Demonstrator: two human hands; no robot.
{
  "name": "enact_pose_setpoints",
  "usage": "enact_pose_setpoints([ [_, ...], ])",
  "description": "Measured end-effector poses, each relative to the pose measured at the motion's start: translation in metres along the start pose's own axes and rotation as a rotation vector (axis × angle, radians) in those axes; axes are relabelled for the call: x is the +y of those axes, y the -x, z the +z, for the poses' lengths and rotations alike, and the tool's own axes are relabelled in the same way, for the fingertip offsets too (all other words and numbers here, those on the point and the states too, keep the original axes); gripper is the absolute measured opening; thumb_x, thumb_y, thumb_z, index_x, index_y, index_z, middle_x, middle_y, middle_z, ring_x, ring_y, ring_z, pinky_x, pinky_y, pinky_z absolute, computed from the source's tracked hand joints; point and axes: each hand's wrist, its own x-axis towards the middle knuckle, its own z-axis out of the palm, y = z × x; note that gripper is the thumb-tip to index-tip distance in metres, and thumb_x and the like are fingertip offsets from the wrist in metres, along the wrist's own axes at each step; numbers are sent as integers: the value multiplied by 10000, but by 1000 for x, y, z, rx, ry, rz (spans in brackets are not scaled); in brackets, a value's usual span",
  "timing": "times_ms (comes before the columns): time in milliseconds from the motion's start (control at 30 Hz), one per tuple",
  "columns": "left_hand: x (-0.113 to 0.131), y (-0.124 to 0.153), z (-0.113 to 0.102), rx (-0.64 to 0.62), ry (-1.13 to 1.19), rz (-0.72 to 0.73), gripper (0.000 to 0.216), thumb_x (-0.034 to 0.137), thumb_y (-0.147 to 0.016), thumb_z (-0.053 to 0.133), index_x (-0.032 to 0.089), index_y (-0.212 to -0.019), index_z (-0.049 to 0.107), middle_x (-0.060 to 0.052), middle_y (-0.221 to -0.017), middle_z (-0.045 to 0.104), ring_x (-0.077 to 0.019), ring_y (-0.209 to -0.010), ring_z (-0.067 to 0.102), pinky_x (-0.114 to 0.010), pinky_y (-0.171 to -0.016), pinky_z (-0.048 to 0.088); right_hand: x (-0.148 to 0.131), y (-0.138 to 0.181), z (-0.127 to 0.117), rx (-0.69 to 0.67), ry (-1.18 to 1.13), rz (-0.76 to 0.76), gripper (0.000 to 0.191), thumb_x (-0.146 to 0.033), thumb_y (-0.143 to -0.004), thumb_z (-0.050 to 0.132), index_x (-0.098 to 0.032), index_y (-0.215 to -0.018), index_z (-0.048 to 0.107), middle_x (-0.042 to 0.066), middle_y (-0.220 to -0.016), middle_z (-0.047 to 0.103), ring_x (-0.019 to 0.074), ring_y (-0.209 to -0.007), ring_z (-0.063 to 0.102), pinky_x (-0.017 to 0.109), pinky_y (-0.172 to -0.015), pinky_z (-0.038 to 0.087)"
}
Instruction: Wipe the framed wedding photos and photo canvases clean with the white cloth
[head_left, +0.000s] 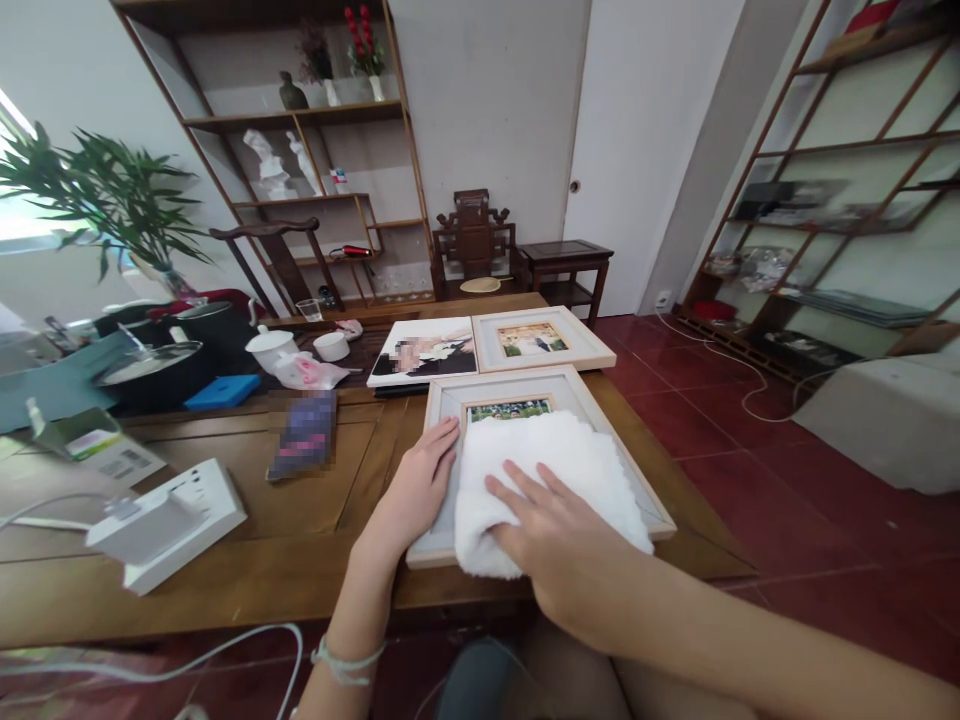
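Note:
A light wooden picture frame [608, 428] lies flat near the table's front edge, with a wide pale mat around a small photo [499, 409]. My left hand [424, 470] rests on the frame's left side, fingers stretched out and lying flat. Over the middle and lower right of the frame is a folded white towel [592, 455], which hides most of the photo. My right hand [544, 525] presses on this towel, fingers spread on top and the thumb at its fold. Behind it lie a second framed photo [531, 340] and a photo panel [427, 352].
On the wooden table [300, 580], a white power strip [184, 520], an opened box [105, 450] and a blurred purple packet [304, 435] lie to the left. A white teapot [271, 350], a white cup [331, 346] and dark pots [154, 370] stand farther back.

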Motion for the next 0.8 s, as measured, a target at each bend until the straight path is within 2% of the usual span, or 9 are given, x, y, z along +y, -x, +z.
enact_pose_setpoints([
  [133, -2, 0, 2, 10, 1, 10, 424, 232, -892, 357, 99, -1251, 540, -115, -1367, 487, -218, -1296, 413, -419, -1101, 311, 25, 31, -7, -61, 19, 135, 558, 25, -654, 403, -88, -1157, 614, 165, -1422, 401, 362, -1342, 258, 578, -1059, 263],
  [233, -1, 0, 2, 12, 0, 21, 415, 230, -895, 360, 121, -1252, 542, -100, -1370, 486, -214, -1296, 414, -420, -1100, 312, 42, 51, -12, -60, 41, 178, 606, 40, -631, 384, -135, -1163, 616, 110, -1424, 415, 322, -1345, 277, 553, -1073, 269],
  [367, -1, 0, 1, 2, -5, 25, 415, 224, -894, 361, 119, -1254, 540, -99, -1370, 488, -216, -1289, 423, -420, -1097, 318, 55, 53, -12, -8, 31, 225, 651, 56, -597, 365, -174, -1155, 610, 97, -1427, 418, 291, -1341, 306, 516, -1064, 309],
  [467, 0, 0, 1, 13, 0, 34, 404, 218, -895, 364, 136, -1244, 550, -95, -1359, 501, -218, -1272, 446, -427, -1084, 339, 66, 35, -10, 115, 0, 291, 659, 37, -630, 348, -135, -1241, 523, 162, -1373, 467, 306, -1313, 354, 510, -1001, 377],
  [600, 0, 1, 0, 24, 2, 39, 396, 207, -890, 371, 147, -1231, 562, -93, -1351, 510, -224, -1260, 461, -429, -1073, 354, 88, -10, -13, 297, -45, 287, 591, 6, -705, 352, -100, -1281, 434, 197, -1261, 529, 328, -1191, 475, 492, -911, 429],
  [633, 0, 1, 0, 23, 0, 36, 397, 205, -889, 371, 147, -1232, 561, -94, -1351, 511, -224, -1259, 462, -427, -1073, 355, 93, -24, -15, 321, -29, 257, 576, 10, -710, 361, -90, -1272, 431, 208, -1271, 514, 329, -1192, 470, 493, -923, 415],
  [700, 1, 1, -1, 16, -5, 33, 397, 206, -889, 372, 147, -1233, 560, -94, -1352, 510, -223, -1261, 460, -423, -1072, 354, 100, -53, -16, 326, 54, 125, 606, 49, -683, 377, -75, -1275, 415, 220, -1340, 448, 325, -1301, 340, 508, -1013, 316],
  [767, 3, 0, -2, 15, -10, 32, 389, 207, -889, 373, 142, -1216, 573, -99, -1348, 514, -224, -1259, 461, -413, -1071, 355, 102, -81, -14, 261, 153, -61, 620, 79, -660, 397, -91, -1255, 434, 198, -1384, 409, 313, -1366, 210, 526, -1070, 202],
  [800, 4, 0, -2, 15, -9, 33, 383, 205, -890, 372, 141, -1203, 583, -99, -1343, 519, -223, -1254, 467, -406, -1068, 360, 102, -92, -12, 217, 188, -132, 608, 80, -663, 410, -94, -1245, 442, 192, -1363, 437, 308, -1374, 186, 524, -1076, 179],
])
